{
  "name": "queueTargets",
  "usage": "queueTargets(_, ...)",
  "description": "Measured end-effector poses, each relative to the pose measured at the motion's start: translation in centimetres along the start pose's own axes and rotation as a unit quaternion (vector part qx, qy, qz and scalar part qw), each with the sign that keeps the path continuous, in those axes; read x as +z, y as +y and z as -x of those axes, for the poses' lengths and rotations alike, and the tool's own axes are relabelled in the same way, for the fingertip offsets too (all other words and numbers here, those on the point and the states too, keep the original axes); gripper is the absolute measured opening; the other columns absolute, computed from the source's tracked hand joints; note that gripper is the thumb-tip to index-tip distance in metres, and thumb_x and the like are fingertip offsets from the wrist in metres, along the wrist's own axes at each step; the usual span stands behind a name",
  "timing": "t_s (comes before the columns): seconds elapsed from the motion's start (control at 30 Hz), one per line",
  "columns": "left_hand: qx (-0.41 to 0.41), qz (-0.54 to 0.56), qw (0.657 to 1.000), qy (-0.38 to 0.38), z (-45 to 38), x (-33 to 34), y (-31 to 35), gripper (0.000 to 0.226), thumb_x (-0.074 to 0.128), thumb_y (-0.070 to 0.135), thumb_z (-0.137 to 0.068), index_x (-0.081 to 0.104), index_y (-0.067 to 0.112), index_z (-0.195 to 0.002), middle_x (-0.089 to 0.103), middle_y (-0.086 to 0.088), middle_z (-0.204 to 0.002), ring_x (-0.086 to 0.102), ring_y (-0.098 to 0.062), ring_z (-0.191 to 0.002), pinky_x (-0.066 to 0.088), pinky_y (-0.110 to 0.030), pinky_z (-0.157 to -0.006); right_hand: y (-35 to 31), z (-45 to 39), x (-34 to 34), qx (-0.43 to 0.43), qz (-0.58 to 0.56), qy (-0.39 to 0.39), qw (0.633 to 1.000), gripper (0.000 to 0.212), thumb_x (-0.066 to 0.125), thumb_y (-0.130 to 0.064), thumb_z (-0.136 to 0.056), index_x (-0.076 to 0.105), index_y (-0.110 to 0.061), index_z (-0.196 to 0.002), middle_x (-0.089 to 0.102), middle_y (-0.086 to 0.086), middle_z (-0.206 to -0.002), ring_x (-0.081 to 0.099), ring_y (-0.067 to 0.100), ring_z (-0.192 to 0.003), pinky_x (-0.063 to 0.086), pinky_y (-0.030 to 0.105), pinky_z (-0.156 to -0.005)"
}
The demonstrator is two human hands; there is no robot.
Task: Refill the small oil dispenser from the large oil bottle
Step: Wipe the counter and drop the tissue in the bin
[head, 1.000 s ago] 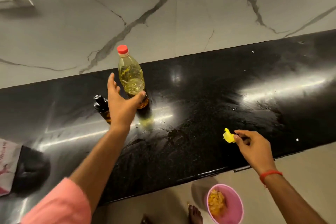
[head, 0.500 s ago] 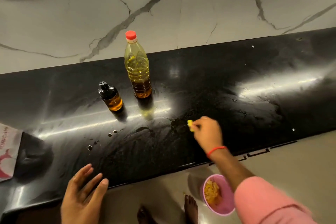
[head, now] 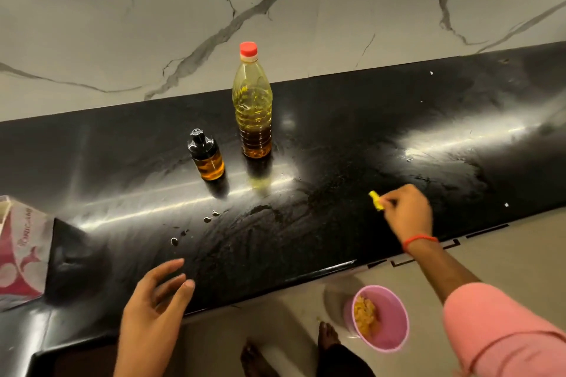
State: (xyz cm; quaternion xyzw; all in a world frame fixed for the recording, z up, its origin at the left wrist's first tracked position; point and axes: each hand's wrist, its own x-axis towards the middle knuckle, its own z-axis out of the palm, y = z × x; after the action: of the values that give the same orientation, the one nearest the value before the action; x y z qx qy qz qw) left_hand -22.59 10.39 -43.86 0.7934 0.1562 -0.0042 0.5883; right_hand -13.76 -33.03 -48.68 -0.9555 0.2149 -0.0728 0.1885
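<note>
Our left hand [head: 154, 300] loose-fingered over the counter [head: 337, 138] edge, our right hand [head: 407, 214] pinching a yellow scrap [head: 376, 200] — oil bottle [head: 252, 107], dispenser [head: 206, 156] upright, capped.

Open gap between dispenser [head: 207, 156] and bottle [head: 253, 107]

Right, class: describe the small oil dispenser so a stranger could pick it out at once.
Find the black countertop below the marble wall. Two bottles stand near its middle. The small oil dispenser is the short amber one with a black cap, left of the tall red-capped large oil bottle.
</note>
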Motion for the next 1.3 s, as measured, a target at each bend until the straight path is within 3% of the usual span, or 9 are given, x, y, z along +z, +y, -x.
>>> queueTargets(0.1,0.038,-0.082,0.995,-0.033,-2.1,1.4,-0.1,0.037,0.074,0.007,-0.089,0.067,0.037,-0.111,0.067,0.005,-0.118,0.065,-0.008,-0.114,0.054,-0.033,-0.097,-1.2,1.1,0.1,0.06,-0.02,0.009,0.998,0.008,0.077,-0.008,-0.084,0.081,-0.011,-0.09,0.074,0.014,-0.096,0.069,0.039,-0.088,0.054,0.04,-0.079)
queueTargets(0.17,0.08,-0.11,0.99,-0.038,-3.7,2.8,0.7,0.038,0.074,0.012,-0.09,0.065,0.041,-0.112,0.064,0.01,-0.119,0.062,-0.004,-0.115,0.052,-0.036,-0.099,-4.5,3.2,2.1,0.027,-0.067,0.006,0.997,0.009,0.078,-0.007,-0.081,0.081,-0.012,-0.088,0.075,0.013,-0.089,0.071,0.037,-0.082,0.056,0.04,-0.075)
queueTargets(0.37,0.138,-0.177,0.973,-0.063,-6.0,6.6,2.9,0.035,0.072,0.022,-0.091,0.063,0.03,-0.124,0.058,0.013,-0.126,0.054,0.0,-0.118,0.045,-0.025,-0.103,-13.6,11.0,7.7,-0.253,-0.127,-0.112,0.952,0.023,0.056,-0.017,-0.09,0.076,-0.016,-0.101,0.068,0.004,-0.09,0.067,0.026,-0.084,0.057,0.039,-0.072)
queueTargets(0.5,0.121,-0.179,0.974,-0.064,-5.6,7.1,3.2,0.035,0.072,0.023,-0.091,0.063,0.032,-0.124,0.056,0.015,-0.128,0.053,0.001,-0.122,0.045,-0.027,-0.106,-10.5,7.7,6.2,-0.343,-0.044,-0.125,0.93,0.016,0.061,-0.015,-0.083,0.074,-0.021,-0.092,0.067,0.001,-0.086,0.066,0.028,-0.083,0.057,0.041,-0.068)
queueTargets(0.67,0.091,-0.176,0.98,0.014,-4.2,5.3,2.5,0.036,0.075,0.018,-0.088,0.064,0.034,-0.119,0.058,0.017,-0.123,0.057,-0.002,-0.119,0.048,-0.035,-0.104,-2.6,-3.3,1.1,-0.214,0.046,-0.044,0.975,0.014,0.065,-0.013,-0.083,0.078,-0.009,-0.084,0.069,0.017,-0.081,0.068,0.042,-0.077,0.057,0.047,-0.067)
queueTargets(0.8,0.063,-0.184,0.98,0.047,-3.0,4.6,2.4,0.035,0.074,0.019,-0.09,0.064,0.035,-0.12,0.055,0.018,-0.124,0.055,-0.001,-0.12,0.047,-0.034,-0.104,-2.1,-6.7,0.6,-0.079,0.039,0.005,0.996,0.034,0.053,-0.029,-0.083,0.08,-0.008,-0.088,0.071,0.025,-0.085,0.067,0.048,-0.077,0.054,0.045,-0.068)
queueTargets(0.93,0.05,-0.17,0.982,0.067,-2.2,4.8,2.9,0.036,0.072,0.019,-0.091,0.064,0.035,-0.122,0.055,0.016,-0.128,0.054,0.002,-0.121,0.047,-0.031,-0.103,-9.9,-0.9,4.0,-0.163,-0.019,-0.052,0.985,0.018,0.07,-0.025,-0.089,0.079,-0.011,-0.081,0.07,0.015,-0.078,0.067,0.04,-0.072,0.052,0.042,-0.06)
queueTargets(1.13,0.055,-0.162,0.983,0.062,-3.5,4.9,3.6,0.035,0.073,0.017,-0.091,0.065,0.034,-0.12,0.057,0.015,-0.126,0.055,0.004,-0.118,0.048,-0.028,-0.1,-14.2,6.4,5.7,-0.404,-0.039,-0.184,0.895,0.02,0.06,-0.028,-0.084,0.073,-0.015,-0.074,0.064,0.005,-0.076,0.066,0.029,-0.073,0.055,0.04,-0.058)
queueTargets(1.3,0.056,-0.141,0.987,0.056,-4.3,2.7,3.1,0.034,0.073,0.017,-0.091,0.065,0.034,-0.12,0.058,0.014,-0.126,0.057,0.001,-0.118,0.047,-0.024,-0.098,-7.9,-4.0,2.6,-0.198,0.038,-0.071,0.977,0.036,0.06,-0.043,-0.087,0.079,-0.014,-0.08,0.072,0.013,-0.075,0.069,0.039,-0.071,0.053,0.04,-0.059)
